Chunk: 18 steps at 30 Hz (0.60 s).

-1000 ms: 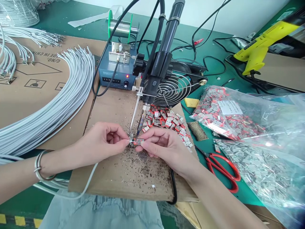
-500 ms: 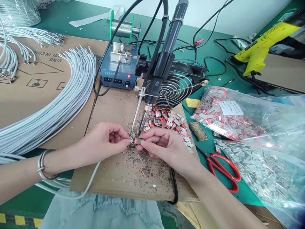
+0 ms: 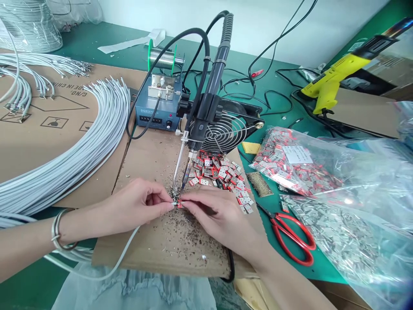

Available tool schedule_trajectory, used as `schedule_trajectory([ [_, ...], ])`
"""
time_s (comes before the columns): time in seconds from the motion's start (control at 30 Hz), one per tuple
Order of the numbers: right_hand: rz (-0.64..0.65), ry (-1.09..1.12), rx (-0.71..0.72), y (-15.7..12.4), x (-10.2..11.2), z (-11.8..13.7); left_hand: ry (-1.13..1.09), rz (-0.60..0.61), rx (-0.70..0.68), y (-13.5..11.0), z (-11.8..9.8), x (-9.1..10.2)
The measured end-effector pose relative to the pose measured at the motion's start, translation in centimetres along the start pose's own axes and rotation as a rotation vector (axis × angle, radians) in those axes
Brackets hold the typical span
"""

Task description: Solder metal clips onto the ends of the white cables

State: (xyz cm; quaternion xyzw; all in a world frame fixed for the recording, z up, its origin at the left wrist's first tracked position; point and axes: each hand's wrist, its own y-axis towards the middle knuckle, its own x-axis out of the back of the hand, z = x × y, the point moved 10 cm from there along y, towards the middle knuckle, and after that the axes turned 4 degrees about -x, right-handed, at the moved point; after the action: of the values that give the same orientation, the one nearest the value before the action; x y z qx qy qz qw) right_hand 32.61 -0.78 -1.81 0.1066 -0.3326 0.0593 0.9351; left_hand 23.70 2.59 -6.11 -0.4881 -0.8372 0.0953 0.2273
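My left hand (image 3: 138,209) pinches the stripped end of a white cable (image 3: 124,249) that trails down off the cardboard work board (image 3: 155,155). My right hand (image 3: 214,215) pinches a small red connector (image 3: 179,205) against the cable end. Both meet just below the tip of the fixed soldering iron (image 3: 185,178), beside its bent solder feed tube (image 3: 177,170). A pile of red connectors (image 3: 219,172) lies just behind my right hand.
A blue soldering station (image 3: 154,113) with a solder spool and a round fan (image 3: 226,129) stand behind. A bundle of white cables (image 3: 80,150) curves on the left cardboard. At right lie red scissors (image 3: 292,239), bags of parts (image 3: 297,163) and a yellow glue gun (image 3: 335,77).
The view has tilted up a little, so everything sits lower in the picture. My right fingers now cover more of the connector; both hands stay pinched together under the iron tip.
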Motion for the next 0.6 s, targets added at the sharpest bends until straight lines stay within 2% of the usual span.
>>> schedule_trajectory([
  [0.27,0.061,-0.124,0.153,-0.4,-0.8,1.3,-0.022,0.033,0.006,-0.2,0.1,-0.3],
  [0.5,-0.05,-0.163,0.243,-0.8,-0.5,2.2,0.004,0.052,-0.039,-0.1,-0.5,-0.5],
  [0.6,-0.091,-0.076,0.194,-0.6,0.1,2.0,-0.017,0.05,-0.043,-0.1,-0.3,-0.6],
])
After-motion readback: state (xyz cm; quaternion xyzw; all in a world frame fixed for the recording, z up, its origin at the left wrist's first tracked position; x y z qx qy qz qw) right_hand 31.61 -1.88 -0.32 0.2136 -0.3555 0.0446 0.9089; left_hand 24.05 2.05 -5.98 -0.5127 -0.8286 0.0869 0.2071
